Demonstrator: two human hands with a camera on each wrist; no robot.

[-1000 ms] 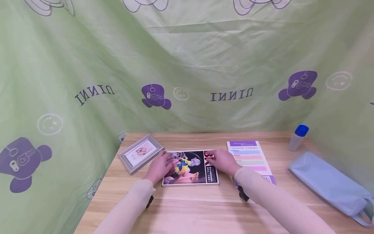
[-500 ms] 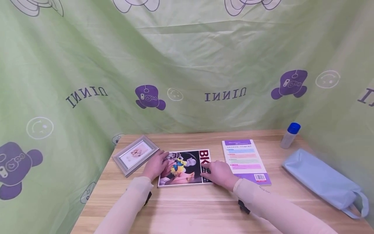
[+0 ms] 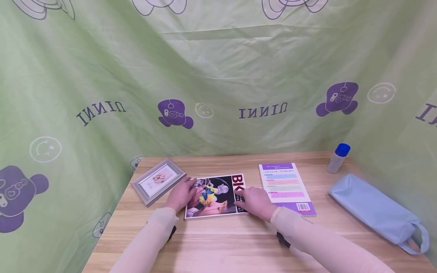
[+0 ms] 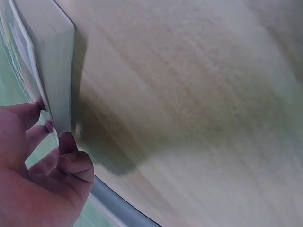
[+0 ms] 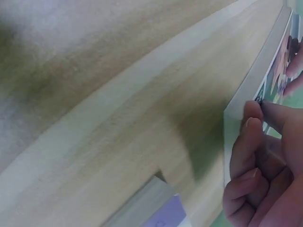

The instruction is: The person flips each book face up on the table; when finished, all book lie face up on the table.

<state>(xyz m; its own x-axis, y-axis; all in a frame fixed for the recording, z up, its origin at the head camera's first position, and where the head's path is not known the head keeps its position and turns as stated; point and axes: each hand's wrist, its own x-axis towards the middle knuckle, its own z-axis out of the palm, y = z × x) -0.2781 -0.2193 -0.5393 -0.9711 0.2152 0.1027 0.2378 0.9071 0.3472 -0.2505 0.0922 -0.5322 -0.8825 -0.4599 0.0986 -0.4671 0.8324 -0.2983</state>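
A thick book (image 3: 213, 197) with a dark picture cover and red letters lies flat on the wooden table, between both hands. My left hand (image 3: 181, 194) grips its left edge; the left wrist view shows curled fingers at the page block (image 4: 57, 80) and fingertips on the cover. At the opposite side, my right hand (image 3: 257, 203) holds the edge with its thumb over the cover and its other fingers curled against the side. Part of the red title is hidden behind that hand. A grey picture frame (image 3: 158, 182) sits close beyond the left hand.
Right of the picture-cover book lies a white and purple book (image 3: 286, 185). Farther right are a clear bottle with a blue cap (image 3: 338, 159) and a light blue zip pouch (image 3: 372, 210) with a loop handle. A green printed curtain (image 3: 218, 68) hangs behind the table (image 3: 218, 250).
My right hand has slid from the book's far right corner down toward its near right side. The book has turned slightly. The head view has shifted a little; the last half second shows almost no motion.
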